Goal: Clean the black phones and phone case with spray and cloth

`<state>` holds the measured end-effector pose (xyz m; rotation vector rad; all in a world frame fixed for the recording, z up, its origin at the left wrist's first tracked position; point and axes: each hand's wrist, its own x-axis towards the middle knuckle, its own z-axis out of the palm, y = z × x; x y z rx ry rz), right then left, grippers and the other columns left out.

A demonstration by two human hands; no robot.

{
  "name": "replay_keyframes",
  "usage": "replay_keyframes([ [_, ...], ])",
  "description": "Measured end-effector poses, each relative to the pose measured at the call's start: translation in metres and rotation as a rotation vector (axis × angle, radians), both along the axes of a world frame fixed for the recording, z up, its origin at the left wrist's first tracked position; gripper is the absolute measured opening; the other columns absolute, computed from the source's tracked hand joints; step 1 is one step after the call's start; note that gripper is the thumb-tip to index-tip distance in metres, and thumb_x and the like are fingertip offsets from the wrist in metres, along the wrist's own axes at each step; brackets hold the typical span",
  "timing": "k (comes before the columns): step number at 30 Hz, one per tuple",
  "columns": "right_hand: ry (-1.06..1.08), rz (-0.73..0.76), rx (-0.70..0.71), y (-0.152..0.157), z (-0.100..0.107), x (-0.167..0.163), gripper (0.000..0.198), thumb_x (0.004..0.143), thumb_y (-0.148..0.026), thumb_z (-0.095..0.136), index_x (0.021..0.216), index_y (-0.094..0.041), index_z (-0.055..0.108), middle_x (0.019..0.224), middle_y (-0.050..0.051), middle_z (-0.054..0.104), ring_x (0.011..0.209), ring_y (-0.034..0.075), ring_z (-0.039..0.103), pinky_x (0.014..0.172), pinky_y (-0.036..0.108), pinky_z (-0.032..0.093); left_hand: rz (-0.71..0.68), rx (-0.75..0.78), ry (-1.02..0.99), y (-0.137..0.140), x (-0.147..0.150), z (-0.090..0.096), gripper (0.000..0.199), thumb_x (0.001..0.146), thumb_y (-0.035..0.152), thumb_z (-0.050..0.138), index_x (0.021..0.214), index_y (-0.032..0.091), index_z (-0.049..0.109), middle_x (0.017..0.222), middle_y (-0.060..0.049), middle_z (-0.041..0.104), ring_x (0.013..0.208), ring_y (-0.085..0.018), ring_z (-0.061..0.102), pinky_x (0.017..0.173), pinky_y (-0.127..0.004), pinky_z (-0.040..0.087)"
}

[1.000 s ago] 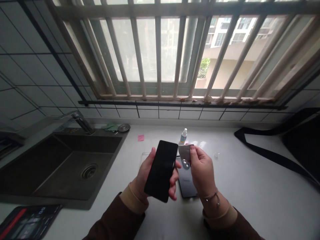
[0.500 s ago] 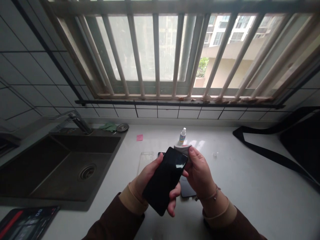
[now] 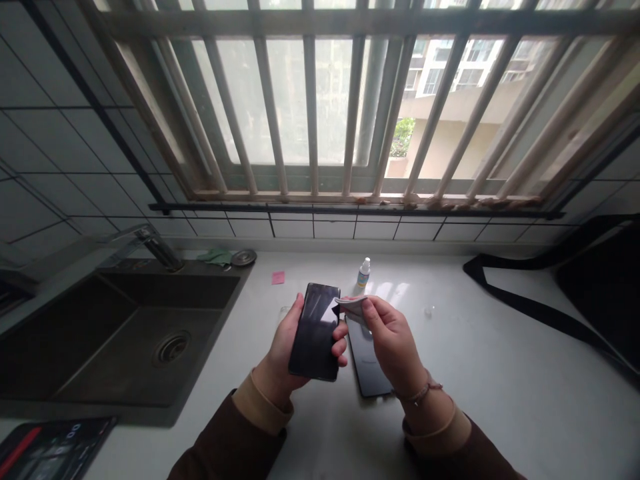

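A black smartphone [image 3: 315, 337] lies in my left hand [image 3: 281, 353], screen up, with the fingers wrapped round its right edge. Light streaks show on the upper part of its screen. My right hand [image 3: 395, 337] pinches a folded grey cloth [image 3: 354, 307] beside the phone's upper right edge; I cannot tell whether the cloth touches the glass. Under my right hand a second dark phone [image 3: 369, 367] lies on the counter, partly covered. A clear phone case [image 3: 284, 312] is mostly hidden behind my left hand. Beyond the cloth stands a small white bottle [image 3: 364, 275].
On the left is a dark sink [image 3: 150, 320] with a faucet [image 3: 160, 247]. A pink sticky note [image 3: 278, 278] and a small clear object [image 3: 429, 311] lie on the white counter [image 3: 500, 373]. A black strap [image 3: 530, 300] runs along the right. Window bars [image 3: 310, 120] rise behind.
The held phone has turned more upright and moved slightly left and away from me. The cloth has shifted left and down with my right hand, and more of the second phone shows.
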<state>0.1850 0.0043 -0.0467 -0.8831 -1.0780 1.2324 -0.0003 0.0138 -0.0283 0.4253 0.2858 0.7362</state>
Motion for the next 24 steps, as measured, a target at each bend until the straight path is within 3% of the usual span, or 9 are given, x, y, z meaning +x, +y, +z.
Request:
replay_keyframes([
  [3,-0.092,0.124,-0.029,-0.001,0.002,0.001,0.046,0.1,-0.063,0.065,0.117,-0.022,0.078,0.086,0.007,0.079,0.064,0.021,0.071,0.057,0.033,0.059,0.114,-0.023,0.091,0.001,0.004,-0.004,0.078,0.104,0.074,0.024,0.119,0.011,0.068,0.09,-0.013,0.065,0.074,-0.024,0.067,0.078,-0.044,0.061],
  [6,-0.108,-0.058,-0.016,0.002,-0.001,0.005,0.048,0.096,-0.065,0.069,0.109,-0.021,0.079,0.091,0.008,0.079,0.073,0.023,0.072,0.064,0.034,0.06,0.111,0.008,0.187,0.002,0.006,-0.009,0.081,0.101,0.079,0.025,0.119,0.013,0.067,0.094,-0.013,0.066,0.072,-0.025,0.068,0.074,-0.045,0.062],
  [9,-0.162,-0.322,0.0,0.007,-0.003,0.013,0.05,0.097,-0.067,0.066,0.109,-0.02,0.078,0.096,0.008,0.08,0.085,0.025,0.073,0.075,0.036,0.06,-0.025,0.063,0.294,-0.001,0.004,-0.015,0.071,0.099,0.079,0.039,0.12,0.016,0.066,0.087,-0.006,0.062,0.065,-0.019,0.063,0.065,-0.037,0.061],
  [12,-0.372,-0.447,0.077,0.009,-0.002,0.019,0.044,0.104,-0.059,0.059,0.109,-0.02,0.078,0.103,0.008,0.08,0.094,0.026,0.072,0.083,0.036,0.058,-0.248,0.114,0.409,-0.007,0.003,-0.02,0.066,0.096,0.077,0.054,0.117,0.016,0.067,0.084,-0.004,0.058,0.061,-0.015,0.059,0.061,-0.031,0.059],
  [14,-0.513,-0.419,0.124,0.006,0.0,0.018,0.038,0.107,-0.053,0.056,0.109,-0.022,0.078,0.1,0.006,0.08,0.09,0.024,0.073,0.08,0.034,0.057,-0.341,0.119,0.44,-0.01,0.005,-0.024,0.072,0.093,0.082,0.053,0.119,0.016,0.067,0.083,-0.003,0.058,0.061,-0.015,0.058,0.06,-0.031,0.058],
  [17,-0.648,-0.324,0.231,-0.001,0.001,0.011,0.031,0.11,-0.041,0.052,0.114,-0.024,0.077,0.101,0.005,0.081,0.087,0.023,0.076,0.077,0.033,0.059,-0.36,0.069,0.504,-0.011,0.008,-0.029,0.086,0.087,0.095,0.04,0.112,0.017,0.068,0.078,-0.003,0.056,0.057,-0.014,0.055,0.054,-0.029,0.054],
  [21,-0.762,-0.258,0.554,-0.005,-0.002,0.0,0.027,0.109,-0.023,0.052,0.126,-0.025,0.073,0.124,0.007,0.08,0.116,0.025,0.075,0.104,0.042,0.059,-0.33,-0.026,0.617,-0.008,0.012,-0.033,0.097,0.078,0.104,0.025,0.089,0.017,0.065,0.073,-0.003,0.055,0.05,-0.013,0.049,0.043,-0.025,0.043],
  [24,-0.828,-0.246,0.706,-0.004,-0.005,-0.003,0.028,0.106,-0.015,0.053,0.125,-0.025,0.072,0.12,0.007,0.081,0.125,0.026,0.072,0.115,0.049,0.054,-0.311,-0.111,0.579,-0.006,0.013,-0.033,0.1,0.075,0.106,0.022,0.087,0.017,0.065,0.072,-0.004,0.056,0.048,-0.013,0.049,0.041,-0.025,0.041],
])
